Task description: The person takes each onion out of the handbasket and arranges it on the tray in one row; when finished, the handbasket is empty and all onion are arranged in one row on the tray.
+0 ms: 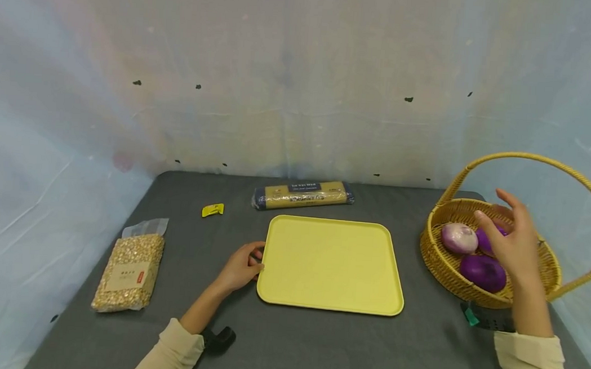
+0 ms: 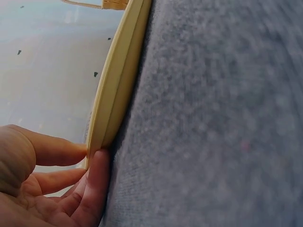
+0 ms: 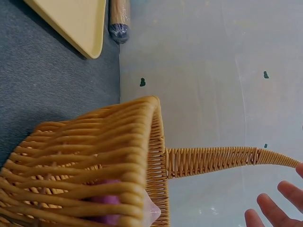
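A yellow rectangular tray point(image 1: 331, 264) lies flat on the dark table. My left hand point(image 1: 243, 266) pinches the tray's left rim; in the left wrist view the thumb and fingers point(image 2: 59, 150) grip that edge point(image 2: 111, 94). Over the wicker basket point(image 1: 435, 261) at the right, my right hand point(image 1: 513, 237) hovers with spread fingers and holds nothing. Inside the basket lie a pale purple-white onion point(image 1: 459, 238), a dark purple onion point(image 1: 483, 273) and another purple one point(image 1: 486, 240) partly behind the hand. In the right wrist view, the fingers point(image 3: 272, 210) are apart from the basket handle point(image 3: 213, 160).
A bag of yellow grains point(image 1: 130, 273) lies at the table's left. Near the back edge, a long pack of noodles point(image 1: 302, 195) sits behind the tray. A small yellow packet point(image 1: 212, 210) is left of it. The basket's tall handle point(image 1: 531, 156) arches over the right side.
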Action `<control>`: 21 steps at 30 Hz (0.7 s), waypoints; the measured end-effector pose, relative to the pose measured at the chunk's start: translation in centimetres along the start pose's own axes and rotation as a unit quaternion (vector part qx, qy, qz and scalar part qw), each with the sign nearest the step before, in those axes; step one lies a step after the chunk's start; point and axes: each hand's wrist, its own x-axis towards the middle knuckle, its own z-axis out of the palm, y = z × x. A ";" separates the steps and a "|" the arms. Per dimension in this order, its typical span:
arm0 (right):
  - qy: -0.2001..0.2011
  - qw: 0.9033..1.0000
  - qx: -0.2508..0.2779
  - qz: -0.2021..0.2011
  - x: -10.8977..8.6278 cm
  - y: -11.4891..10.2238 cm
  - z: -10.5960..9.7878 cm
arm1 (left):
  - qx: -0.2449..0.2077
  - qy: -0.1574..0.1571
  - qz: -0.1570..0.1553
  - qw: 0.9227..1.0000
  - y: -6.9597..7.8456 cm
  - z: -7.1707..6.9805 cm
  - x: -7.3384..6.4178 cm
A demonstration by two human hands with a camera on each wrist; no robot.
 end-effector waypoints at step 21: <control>0.027 0.997 -0.047 0.058 2.5 1.8 -1.4 | -0.026 0.022 -0.006 0.999 2.7 0.1 -1.1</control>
